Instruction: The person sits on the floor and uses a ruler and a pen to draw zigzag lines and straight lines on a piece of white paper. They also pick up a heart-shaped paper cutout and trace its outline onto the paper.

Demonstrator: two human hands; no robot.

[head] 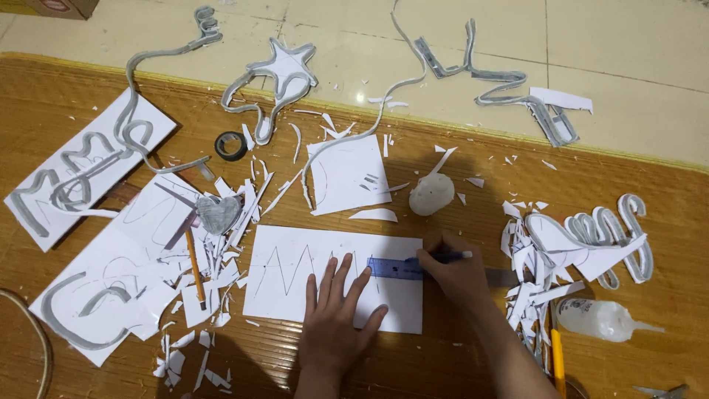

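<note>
- While the left hand [336,314] presses flat, fingers spread, on the white rectangular zigzag-marked paper sheet [295,284], it steadies the translucent blue plastic ruler [395,267].
- The right hand [454,270] grips a dark pen [447,257] against the ruler.

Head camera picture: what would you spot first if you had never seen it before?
First, the two hands at the bottom middle: the left hand presses flat on a white sheet with zigzag lines, while the right hand holds a pen against a blue ruler. Around them lie white paper scraps, a grey heart to the left and a star outline above.
</note>
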